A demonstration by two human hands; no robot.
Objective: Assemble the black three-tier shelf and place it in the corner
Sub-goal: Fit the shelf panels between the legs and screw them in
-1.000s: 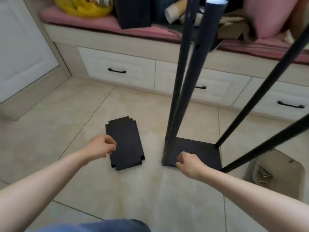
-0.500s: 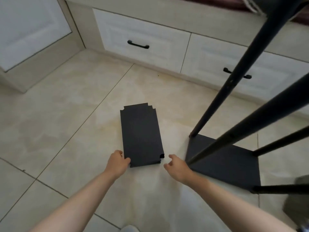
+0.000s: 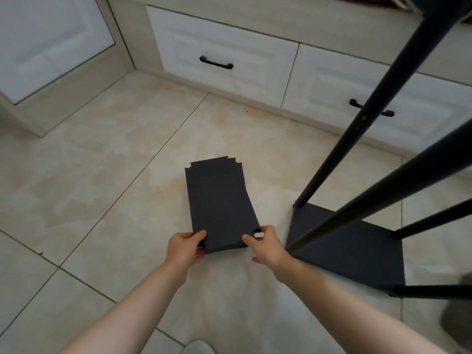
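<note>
The loose board (image 3: 219, 203) lies left of the frame (image 3: 344, 251), its long axis pointing away from the person. The left hand (image 3: 184, 247) and right hand (image 3: 268, 247) grip its near corners, equally close.

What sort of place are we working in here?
Most likely a room in a home, perhaps a bedroom or living area: beige tiled floor, white built-in drawers with black handles, and a white panelled cabinet door at the left.

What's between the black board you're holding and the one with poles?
Head view: only bare floor tile and the right hand, which grips the loose shelf panel; the base panel stands apart.
</note>
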